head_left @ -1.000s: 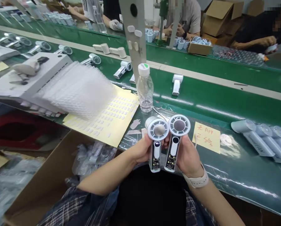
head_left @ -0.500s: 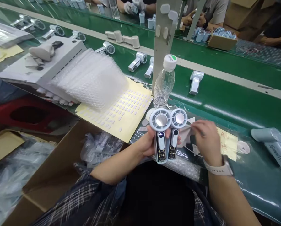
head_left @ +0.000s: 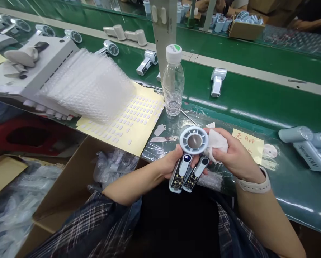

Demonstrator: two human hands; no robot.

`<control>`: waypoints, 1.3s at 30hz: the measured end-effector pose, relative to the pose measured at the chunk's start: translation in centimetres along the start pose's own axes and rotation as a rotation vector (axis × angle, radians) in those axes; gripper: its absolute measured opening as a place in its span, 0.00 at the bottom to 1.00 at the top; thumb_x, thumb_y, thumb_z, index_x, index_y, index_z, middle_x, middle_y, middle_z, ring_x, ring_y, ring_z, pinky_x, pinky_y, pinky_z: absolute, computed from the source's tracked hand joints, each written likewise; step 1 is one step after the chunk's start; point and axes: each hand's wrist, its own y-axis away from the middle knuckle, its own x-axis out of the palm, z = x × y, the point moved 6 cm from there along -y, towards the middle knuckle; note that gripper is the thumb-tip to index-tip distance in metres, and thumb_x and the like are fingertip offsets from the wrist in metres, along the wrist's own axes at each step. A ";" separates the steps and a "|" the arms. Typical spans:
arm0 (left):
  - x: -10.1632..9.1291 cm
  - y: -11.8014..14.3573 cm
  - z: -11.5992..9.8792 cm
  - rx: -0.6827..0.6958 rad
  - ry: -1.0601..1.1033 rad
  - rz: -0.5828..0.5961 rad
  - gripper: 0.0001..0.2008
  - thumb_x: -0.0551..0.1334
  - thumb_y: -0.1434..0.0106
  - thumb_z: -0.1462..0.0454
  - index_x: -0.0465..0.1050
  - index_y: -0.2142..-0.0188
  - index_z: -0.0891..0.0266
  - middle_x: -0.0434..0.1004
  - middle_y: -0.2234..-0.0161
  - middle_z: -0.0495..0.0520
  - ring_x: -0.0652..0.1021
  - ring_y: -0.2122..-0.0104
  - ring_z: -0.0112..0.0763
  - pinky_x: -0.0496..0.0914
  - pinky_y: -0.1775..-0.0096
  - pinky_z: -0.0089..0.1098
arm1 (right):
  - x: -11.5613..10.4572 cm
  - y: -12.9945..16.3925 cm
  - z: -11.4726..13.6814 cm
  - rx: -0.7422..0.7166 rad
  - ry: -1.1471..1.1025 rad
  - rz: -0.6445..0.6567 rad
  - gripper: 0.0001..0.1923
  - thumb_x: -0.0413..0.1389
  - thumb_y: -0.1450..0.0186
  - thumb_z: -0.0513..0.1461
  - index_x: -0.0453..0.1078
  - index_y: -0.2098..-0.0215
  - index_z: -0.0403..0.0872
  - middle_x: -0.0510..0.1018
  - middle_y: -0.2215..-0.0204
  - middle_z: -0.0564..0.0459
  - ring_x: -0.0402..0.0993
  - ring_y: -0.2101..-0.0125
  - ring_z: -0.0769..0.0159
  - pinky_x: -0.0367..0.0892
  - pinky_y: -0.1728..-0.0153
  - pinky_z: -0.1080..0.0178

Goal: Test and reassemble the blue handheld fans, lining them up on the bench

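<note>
Between hands (head_left: 171, 162) | slim-handled fans (head_left: 184, 167) | round spoked grille (head_left: 185, 136) | crumpled white wipe (head_left: 217, 141)

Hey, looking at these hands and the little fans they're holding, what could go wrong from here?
The left hand grips two handheld fans side by side, so one might slip or knock the other.
The right hand holds a white cloth at one fan's head; pushing hard could twist that fan loose.
A clear bottle stands just beyond the hands and might get tipped.
</note>
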 end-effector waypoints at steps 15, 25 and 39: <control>-0.1 -0.3 2.3 -0.208 0.123 0.009 0.41 0.68 0.52 0.27 0.74 0.70 0.66 0.82 0.57 0.64 0.84 0.62 0.41 0.80 0.62 0.35 | -0.2 -2.9 4.9 -0.123 0.394 0.389 0.26 0.59 0.29 0.53 0.75 0.36 0.54 0.85 0.47 0.50 0.82 0.48 0.50 0.80 0.50 0.52; -2.0 0.6 3.2 -0.202 0.195 -0.062 0.39 0.70 0.50 0.30 0.74 0.70 0.66 0.84 0.59 0.63 0.86 0.64 0.42 0.82 0.63 0.35 | 2.8 -4.5 2.9 -0.072 0.598 0.312 0.20 0.54 0.27 0.54 0.78 0.64 0.50 0.83 0.70 0.52 0.79 0.71 0.60 0.70 0.70 0.61; -2.0 1.3 -2.5 0.099 -0.013 -0.186 0.43 0.66 0.57 0.24 0.69 0.75 0.64 0.82 0.62 0.62 0.84 0.66 0.40 0.78 0.65 0.34 | -3.3 -5.0 4.6 -0.315 1.054 -0.260 0.34 0.55 0.27 0.47 0.59 0.25 0.52 0.73 0.34 0.38 0.67 0.35 0.33 0.61 0.35 0.31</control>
